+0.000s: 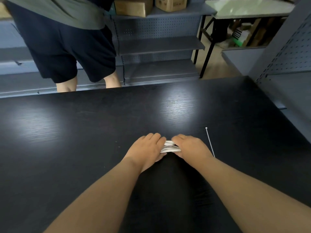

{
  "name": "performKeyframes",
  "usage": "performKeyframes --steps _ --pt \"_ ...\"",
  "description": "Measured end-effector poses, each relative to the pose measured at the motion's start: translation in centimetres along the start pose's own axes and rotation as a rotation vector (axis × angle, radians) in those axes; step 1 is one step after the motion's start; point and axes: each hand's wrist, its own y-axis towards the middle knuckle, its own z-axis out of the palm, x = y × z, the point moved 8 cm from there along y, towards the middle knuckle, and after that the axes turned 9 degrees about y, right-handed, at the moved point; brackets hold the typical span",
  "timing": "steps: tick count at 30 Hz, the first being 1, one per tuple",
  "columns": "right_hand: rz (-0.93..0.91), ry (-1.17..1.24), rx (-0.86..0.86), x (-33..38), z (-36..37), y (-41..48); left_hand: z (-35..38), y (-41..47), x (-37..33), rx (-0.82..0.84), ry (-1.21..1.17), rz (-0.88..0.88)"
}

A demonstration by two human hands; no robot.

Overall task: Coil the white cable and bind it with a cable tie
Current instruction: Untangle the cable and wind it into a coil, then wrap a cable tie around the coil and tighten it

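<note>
Coiled white cable (pixel 170 146): flat bundle of several strands, on the black desk (pixel 84 132), near centre. Left hand (pixel 148 147) grip curled over its left end, right hand (pixel 191 145) grip curled over its right end; only the middle strands show. Cable tie (pixel 210 142) lies straight on the desk just right of the right hand. Standing person (pixel 67 47) at far edge.

Dim indoor light; two soft white glare patches from overhead on the dark tabletop (pixel 235 115). Slight blur, wide-angle bending at the far edges.
</note>
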Motion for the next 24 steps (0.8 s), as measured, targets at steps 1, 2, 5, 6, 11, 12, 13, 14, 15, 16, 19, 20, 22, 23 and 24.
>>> performKeyframes --steps 1,2,5,6,11,12,13,14,15,16,19,20,22,23,24 --pt "-0.007 0.005 -0.007 -0.1 0.1 0.1 0.2 0.1 0.1 -0.001 -0.008 -0.01" --pt "-0.013 0.007 -0.013 -0.2 0.1 0.2 0.4 0.2 0.2 0.001 -0.017 -0.016" --pt "-0.021 0.015 -0.042 -0.3 0.2 0.2 0.7 0.4 0.1 0.01 -0.033 -0.023" --pt "-0.02 0.019 -0.054 -0.4 0.3 0.1 0.8 0.4 0.0 0.01 -0.035 -0.025" --pt "-0.023 0.047 -0.077 -0.4 0.2 -0.1 1.2 0.4 -0.1 0.021 -0.034 -0.038" --pt "-0.023 0.053 -0.084 -0.3 0.1 -0.1 1.3 0.5 -0.1 0.026 -0.036 -0.04" --pt "-0.022 0.059 -0.09 -0.3 0.1 -0.2 1.3 0.5 -0.1 0.031 -0.036 -0.04" --pt "-0.019 0.06 -0.094 -0.3 0.1 -0.2 1.3 0.5 -0.1 0.034 -0.036 -0.038" --pt "-0.015 0.06 -0.094 -0.3 0.1 -0.3 1.3 0.6 -0.2 0.035 -0.035 -0.034" --pt "-0.011 0.063 -0.088 -0.3 0.2 -0.3 1.3 0.6 -0.2 0.036 -0.033 -0.031" --pt "0.016 0.103 -0.025 -0.4 0.4 -0.3 1.3 0.7 -0.4 0.041 -0.004 -0.021" --pt "0.027 0.112 0.0 -0.5 0.4 -0.2 1.3 0.7 -0.5 0.041 0.002 -0.024" --pt "0.052 0.112 0.044 -0.6 0.4 -0.2 1.2 0.7 -0.5 0.049 0.007 -0.038" --pt "0.068 0.11 0.065 -0.7 0.3 -0.2 1.2 0.8 -0.5 0.053 0.011 -0.045" --pt "0.085 0.111 0.086 -0.8 0.3 -0.3 1.2 0.8 -0.6 0.057 0.014 -0.052"
